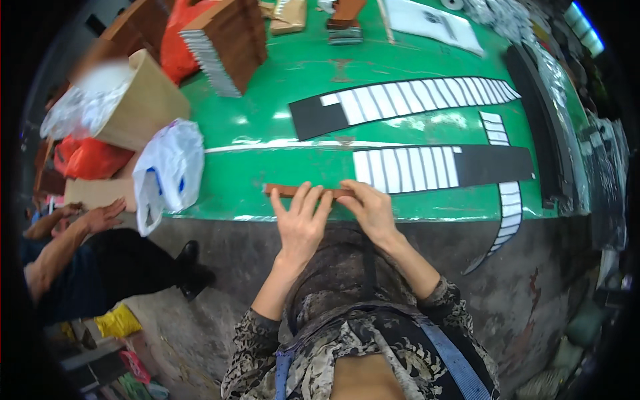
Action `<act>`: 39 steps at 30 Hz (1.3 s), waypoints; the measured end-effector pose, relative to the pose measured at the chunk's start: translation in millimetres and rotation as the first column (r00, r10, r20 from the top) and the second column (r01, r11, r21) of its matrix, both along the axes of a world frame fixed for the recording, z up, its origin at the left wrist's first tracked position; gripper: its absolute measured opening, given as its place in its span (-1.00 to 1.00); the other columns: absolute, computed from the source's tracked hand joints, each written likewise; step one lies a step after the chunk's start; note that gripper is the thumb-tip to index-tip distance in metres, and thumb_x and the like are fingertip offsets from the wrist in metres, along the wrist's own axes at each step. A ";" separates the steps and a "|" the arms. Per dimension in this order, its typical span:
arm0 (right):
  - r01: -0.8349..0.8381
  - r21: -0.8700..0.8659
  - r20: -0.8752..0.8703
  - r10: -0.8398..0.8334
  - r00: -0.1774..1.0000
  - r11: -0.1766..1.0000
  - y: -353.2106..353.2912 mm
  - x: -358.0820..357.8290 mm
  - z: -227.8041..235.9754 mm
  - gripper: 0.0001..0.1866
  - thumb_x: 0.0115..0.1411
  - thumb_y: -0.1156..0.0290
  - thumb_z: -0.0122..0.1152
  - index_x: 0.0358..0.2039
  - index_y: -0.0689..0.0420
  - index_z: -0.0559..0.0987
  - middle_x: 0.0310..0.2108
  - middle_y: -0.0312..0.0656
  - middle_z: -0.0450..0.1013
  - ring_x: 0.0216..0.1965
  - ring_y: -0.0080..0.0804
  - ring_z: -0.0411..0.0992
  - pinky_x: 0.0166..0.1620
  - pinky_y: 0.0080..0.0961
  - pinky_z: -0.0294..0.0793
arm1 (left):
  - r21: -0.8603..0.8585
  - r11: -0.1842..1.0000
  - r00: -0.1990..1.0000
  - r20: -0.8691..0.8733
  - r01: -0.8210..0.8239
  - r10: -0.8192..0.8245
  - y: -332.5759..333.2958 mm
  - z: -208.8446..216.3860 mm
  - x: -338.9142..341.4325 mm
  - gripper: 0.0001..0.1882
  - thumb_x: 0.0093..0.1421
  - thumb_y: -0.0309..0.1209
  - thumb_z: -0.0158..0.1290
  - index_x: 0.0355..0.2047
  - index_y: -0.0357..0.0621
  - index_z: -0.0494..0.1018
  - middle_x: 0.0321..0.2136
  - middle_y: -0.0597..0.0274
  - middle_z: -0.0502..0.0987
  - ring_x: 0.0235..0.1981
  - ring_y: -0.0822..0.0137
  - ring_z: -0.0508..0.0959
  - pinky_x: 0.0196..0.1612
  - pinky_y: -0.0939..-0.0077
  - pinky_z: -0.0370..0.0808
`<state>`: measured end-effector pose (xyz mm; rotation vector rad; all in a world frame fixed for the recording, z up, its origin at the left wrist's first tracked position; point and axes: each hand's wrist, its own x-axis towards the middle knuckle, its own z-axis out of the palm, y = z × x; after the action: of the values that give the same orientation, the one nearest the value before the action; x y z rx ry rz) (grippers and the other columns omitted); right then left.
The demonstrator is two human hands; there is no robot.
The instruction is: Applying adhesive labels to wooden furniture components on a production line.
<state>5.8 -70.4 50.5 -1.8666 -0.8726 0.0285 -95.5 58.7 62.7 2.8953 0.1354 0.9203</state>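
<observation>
In the head view, a slim brown strip (287, 191) lies along the near edge of the green tabletop (280, 163), under the fingertips of the left hand (298, 230) and reaching rightward to the other hand. The left hand is spread, its fingertips resting along the strip. The right hand (377, 217) pinches the strip's right end between thumb and forefinger. Just to the strip's right, beyond the right hand, lies a black-and-white banded sheet (407, 170); a longer banded sheet (407, 99) lies farther back from the strip. Left of the strip, well apart, sits a white plastic bag (175, 163); farther left is a co-worker's hand (103, 217). A brown panel stack (233, 43) stands behind and left of the strip.
</observation>
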 end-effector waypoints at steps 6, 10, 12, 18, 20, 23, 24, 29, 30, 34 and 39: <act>-0.084 -0.020 0.036 0.085 0.996 0.996 -38.6 4.3 18.9 -0.66 0.03 0.52 0.28 -0.14 0.23 0.51 -0.21 -0.08 0.50 -0.33 -0.16 0.51 -0.29 -0.38 0.52 | -0.017 0.991 0.989 0.063 -0.132 0.133 -9.3 -12.5 6.8 -0.74 -0.07 -0.39 0.23 -0.30 0.01 0.53 -0.22 0.35 0.48 -0.07 0.24 0.47 0.24 -0.11 -0.02; 0.174 -0.147 0.290 -0.126 0.949 0.974 -117.0 76.2 10.0 -0.80 0.00 0.62 0.25 -0.30 0.19 0.58 -0.36 -0.12 0.50 -0.34 -0.22 0.49 -0.33 -0.44 0.48 | -0.031 0.984 0.980 0.090 -0.173 0.175 -12.2 -33.5 12.9 -0.79 -0.01 -0.35 0.23 -0.32 0.02 0.52 -0.21 0.35 0.46 -0.05 0.23 0.45 0.29 -0.12 -0.10; 0.344 -0.223 0.308 -0.269 0.913 0.912 -148.3 117.7 19.0 -0.80 -0.10 0.56 0.28 -0.39 0.09 0.61 -0.35 -0.21 0.48 -0.34 -0.22 0.45 -0.28 -0.37 0.46 | -0.026 0.982 0.974 0.123 -0.188 0.189 -9.6 -36.3 7.2 -0.81 0.02 -0.36 0.20 -0.32 0.00 0.51 -0.20 0.33 0.45 -0.02 0.21 0.43 0.30 -0.11 -0.13; 0.198 -0.621 0.255 -0.043 0.966 0.759 -189.1 180.5 29.4 -0.57 -0.08 0.39 0.36 -0.11 -0.03 0.57 -0.17 -0.30 0.40 -0.16 -0.29 0.41 -0.14 -0.36 0.44 | -0.014 0.990 0.979 0.144 -0.141 0.142 -6.8 -44.6 12.1 -0.85 0.09 -0.38 0.15 -0.31 -0.03 0.49 -0.18 0.29 0.42 0.02 0.17 0.40 0.32 -0.07 -0.16; 0.126 -0.674 0.202 0.018 0.979 0.728 -186.9 186.7 30.3 -0.54 -0.07 0.37 0.37 -0.08 -0.05 0.55 -0.14 -0.31 0.38 -0.13 -0.31 0.40 -0.13 -0.36 0.44 | -0.002 0.989 0.979 0.137 -0.149 0.148 -5.9 -44.9 11.8 -0.84 0.10 -0.38 0.14 -0.30 -0.04 0.48 -0.18 0.29 0.42 0.03 0.17 0.39 0.32 -0.07 -0.16; 0.073 -0.707 0.174 0.074 0.982 0.703 -184.7 189.6 30.1 -0.54 -0.08 0.37 0.38 -0.09 -0.06 0.53 -0.14 -0.31 0.36 -0.11 -0.31 0.40 -0.14 -0.34 0.44 | 0.009 0.987 0.981 0.116 -0.161 0.159 -4.4 -46.0 9.6 -0.84 0.09 -0.38 0.14 -0.29 -0.05 0.47 -0.17 0.28 0.42 0.04 0.16 0.38 0.32 -0.08 -0.15; 0.069 -0.709 0.173 0.079 0.982 0.702 -182.3 190.2 32.2 -0.55 -0.09 0.37 0.38 -0.11 -0.05 0.52 -0.15 -0.31 0.35 -0.12 -0.31 0.40 -0.15 -0.34 0.45 | 0.006 0.986 0.981 0.106 -0.165 0.164 -4.4 -46.2 9.5 -0.83 0.09 -0.39 0.14 -0.29 -0.05 0.47 -0.17 0.28 0.42 0.04 0.15 0.38 0.32 -0.08 -0.15; 0.030 -0.746 0.111 0.080 0.991 0.665 -174.2 195.3 41.1 -0.59 -0.11 0.39 0.40 -0.22 -0.02 0.46 -0.20 -0.31 0.36 -0.15 -0.29 0.42 -0.20 -0.32 0.43 | 0.005 0.987 0.984 0.086 -0.160 0.159 -4.2 -42.7 10.6 -0.81 0.07 -0.41 0.15 -0.28 -0.07 0.45 -0.16 0.27 0.42 0.05 0.15 0.37 0.30 -0.09 -0.12; 0.025 -0.754 0.108 0.086 0.990 0.657 -174.9 196.7 41.4 -0.60 -0.11 0.38 0.40 -0.23 -0.01 0.45 -0.21 -0.31 0.36 -0.16 -0.28 0.42 -0.20 -0.32 0.43 | 0.002 0.987 0.984 0.082 -0.161 0.161 -5.4 -42.2 11.1 -0.80 0.07 -0.42 0.16 -0.27 -0.07 0.45 -0.16 0.27 0.42 0.05 0.15 0.37 0.30 -0.09 -0.11; 0.060 -0.666 0.125 0.032 0.992 0.744 -184.8 197.7 30.7 -0.56 -0.17 0.37 0.46 -0.28 0.00 0.42 -0.24 -0.31 0.36 -0.23 -0.30 0.43 -0.23 -0.36 0.44 | 0.004 0.987 0.983 0.086 -0.164 0.163 -6.1 -42.7 12.8 -0.79 0.06 -0.42 0.16 -0.27 -0.07 0.45 -0.16 0.26 0.42 0.04 0.14 0.37 0.28 -0.09 -0.09; 0.235 -0.333 -0.158 -0.300 0.941 0.913 -192.6 197.0 16.4 -0.55 -0.18 0.38 0.49 -0.31 0.08 0.40 -0.35 -0.32 0.32 -0.35 -0.52 0.36 -0.32 -0.54 0.43 | -0.024 0.990 0.987 0.080 -0.140 0.141 -7.7 -37.9 18.5 -0.78 0.05 -0.42 0.18 -0.27 -0.07 0.46 -0.16 0.25 0.42 0.04 0.13 0.37 0.27 -0.10 -0.08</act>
<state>202.8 -263.0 66.9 -2.2196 -0.4803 0.1953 -77.0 51.0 24.8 2.8564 0.3434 1.0522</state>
